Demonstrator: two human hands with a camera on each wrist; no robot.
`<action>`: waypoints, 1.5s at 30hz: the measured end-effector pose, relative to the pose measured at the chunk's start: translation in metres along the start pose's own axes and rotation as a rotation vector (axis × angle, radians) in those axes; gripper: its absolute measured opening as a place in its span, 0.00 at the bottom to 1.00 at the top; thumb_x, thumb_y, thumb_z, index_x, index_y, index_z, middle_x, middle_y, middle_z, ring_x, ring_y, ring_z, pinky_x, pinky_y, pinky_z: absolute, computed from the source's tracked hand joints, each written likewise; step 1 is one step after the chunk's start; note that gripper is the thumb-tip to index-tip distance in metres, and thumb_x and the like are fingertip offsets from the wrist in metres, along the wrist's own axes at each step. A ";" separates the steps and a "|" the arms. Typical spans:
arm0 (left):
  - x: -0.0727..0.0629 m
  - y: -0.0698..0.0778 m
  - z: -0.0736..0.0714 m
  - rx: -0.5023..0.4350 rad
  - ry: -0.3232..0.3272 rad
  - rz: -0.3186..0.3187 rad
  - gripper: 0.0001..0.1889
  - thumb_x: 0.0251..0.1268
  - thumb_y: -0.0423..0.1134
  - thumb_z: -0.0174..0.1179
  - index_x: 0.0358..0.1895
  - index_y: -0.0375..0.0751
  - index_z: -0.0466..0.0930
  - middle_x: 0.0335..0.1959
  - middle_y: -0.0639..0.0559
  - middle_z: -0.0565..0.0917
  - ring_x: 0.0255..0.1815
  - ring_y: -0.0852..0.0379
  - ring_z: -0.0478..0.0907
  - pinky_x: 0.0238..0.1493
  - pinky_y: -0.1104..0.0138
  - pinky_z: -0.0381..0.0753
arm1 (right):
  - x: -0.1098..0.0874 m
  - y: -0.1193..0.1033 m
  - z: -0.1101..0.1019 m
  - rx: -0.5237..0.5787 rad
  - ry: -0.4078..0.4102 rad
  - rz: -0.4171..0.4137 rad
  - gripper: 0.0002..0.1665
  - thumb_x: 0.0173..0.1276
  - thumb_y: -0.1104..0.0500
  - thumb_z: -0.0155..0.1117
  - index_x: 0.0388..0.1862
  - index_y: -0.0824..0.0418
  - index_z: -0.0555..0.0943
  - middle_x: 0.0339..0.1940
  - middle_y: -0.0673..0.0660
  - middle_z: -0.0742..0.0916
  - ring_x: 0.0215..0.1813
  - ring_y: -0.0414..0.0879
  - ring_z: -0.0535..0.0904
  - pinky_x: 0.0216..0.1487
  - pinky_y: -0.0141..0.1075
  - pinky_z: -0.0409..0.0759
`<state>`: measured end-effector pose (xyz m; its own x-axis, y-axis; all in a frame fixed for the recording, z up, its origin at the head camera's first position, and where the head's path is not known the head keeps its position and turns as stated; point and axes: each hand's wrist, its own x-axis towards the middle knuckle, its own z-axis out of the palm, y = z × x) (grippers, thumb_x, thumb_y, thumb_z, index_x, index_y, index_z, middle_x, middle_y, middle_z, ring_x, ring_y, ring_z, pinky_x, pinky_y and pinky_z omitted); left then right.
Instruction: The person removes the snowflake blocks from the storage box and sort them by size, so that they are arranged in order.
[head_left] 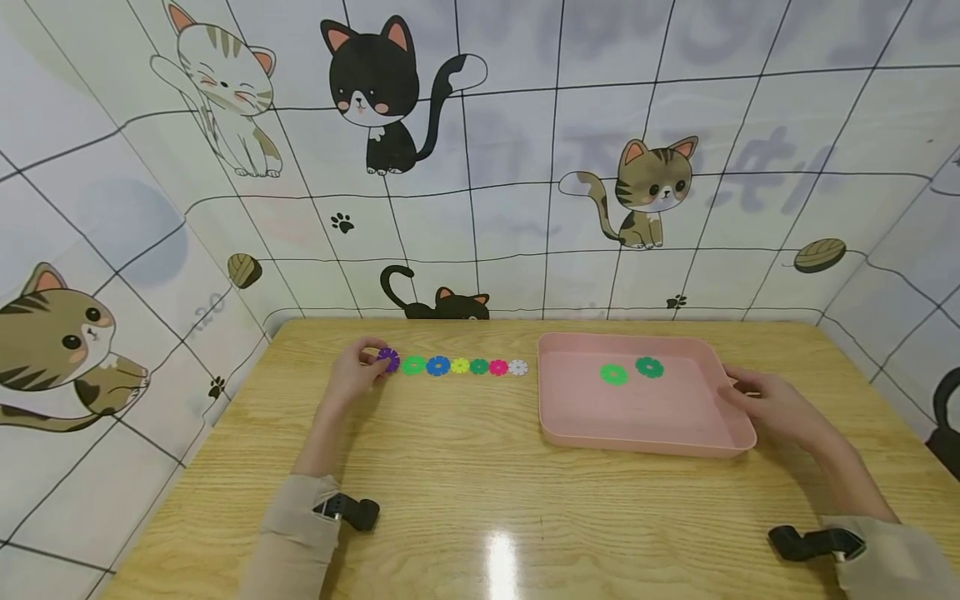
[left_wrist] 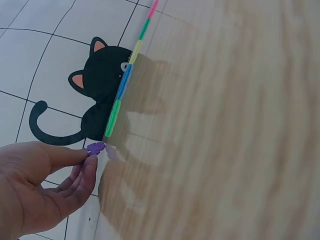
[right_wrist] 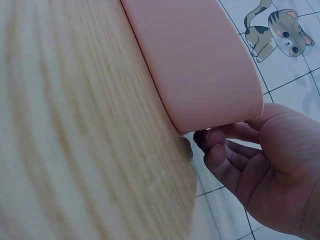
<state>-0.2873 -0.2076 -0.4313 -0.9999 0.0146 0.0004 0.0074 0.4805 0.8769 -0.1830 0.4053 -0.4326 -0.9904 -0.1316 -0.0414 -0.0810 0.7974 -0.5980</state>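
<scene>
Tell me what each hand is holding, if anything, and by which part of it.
The left hand pinches the purple disc by its outer edge. The right hand grips the pink tray by the rim at its right end.

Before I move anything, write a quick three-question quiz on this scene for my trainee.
1. What does the left hand pinch?
2. True or false: the pink tray holds three pieces.
3. In the head view, which piece lies directly right of the blue piece? A) white piece; B) yellow piece; C) pink piece.

Key:
1. The purple piece.
2. False: it holds two.
3. B.
</scene>
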 end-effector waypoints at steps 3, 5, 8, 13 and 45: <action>0.001 -0.003 -0.003 0.026 -0.008 -0.001 0.16 0.71 0.28 0.60 0.59 0.29 0.76 0.35 0.42 0.78 0.30 0.54 0.82 0.33 0.69 0.83 | 0.000 0.000 0.000 0.005 0.000 -0.004 0.37 0.81 0.50 0.53 0.74 0.77 0.61 0.55 0.74 0.81 0.56 0.66 0.77 0.42 0.35 0.76; 0.001 -0.004 -0.004 0.055 -0.007 -0.002 0.16 0.71 0.28 0.60 0.59 0.29 0.76 0.34 0.42 0.78 0.30 0.54 0.81 0.31 0.71 0.81 | 0.000 0.000 0.000 0.009 -0.001 -0.010 0.37 0.81 0.51 0.53 0.74 0.77 0.60 0.56 0.75 0.81 0.57 0.67 0.76 0.42 0.34 0.76; 0.001 -0.004 -0.005 0.104 -0.004 0.002 0.16 0.71 0.29 0.61 0.59 0.30 0.77 0.35 0.42 0.79 0.31 0.54 0.79 0.29 0.72 0.77 | 0.001 0.000 0.000 0.012 -0.001 -0.011 0.37 0.82 0.51 0.52 0.75 0.77 0.60 0.57 0.76 0.80 0.58 0.68 0.76 0.43 0.34 0.76; 0.001 -0.002 -0.005 0.186 0.011 0.026 0.16 0.71 0.30 0.61 0.58 0.30 0.78 0.36 0.40 0.80 0.35 0.51 0.75 0.31 0.69 0.73 | 0.000 0.000 0.000 0.012 -0.002 -0.007 0.37 0.82 0.51 0.52 0.75 0.77 0.60 0.57 0.76 0.80 0.58 0.67 0.76 0.43 0.34 0.76; 0.004 0.000 -0.004 0.198 0.028 -0.005 0.17 0.71 0.33 0.60 0.58 0.27 0.76 0.44 0.36 0.80 0.35 0.51 0.77 0.31 0.69 0.74 | -0.001 -0.002 0.000 0.004 0.002 0.000 0.37 0.81 0.50 0.52 0.74 0.77 0.61 0.55 0.75 0.81 0.55 0.64 0.77 0.42 0.34 0.76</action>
<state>-0.2914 -0.2112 -0.4299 -0.9999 -0.0112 0.0124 0.0023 0.6434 0.7655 -0.1823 0.4040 -0.4317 -0.9907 -0.1305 -0.0396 -0.0807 0.7949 -0.6014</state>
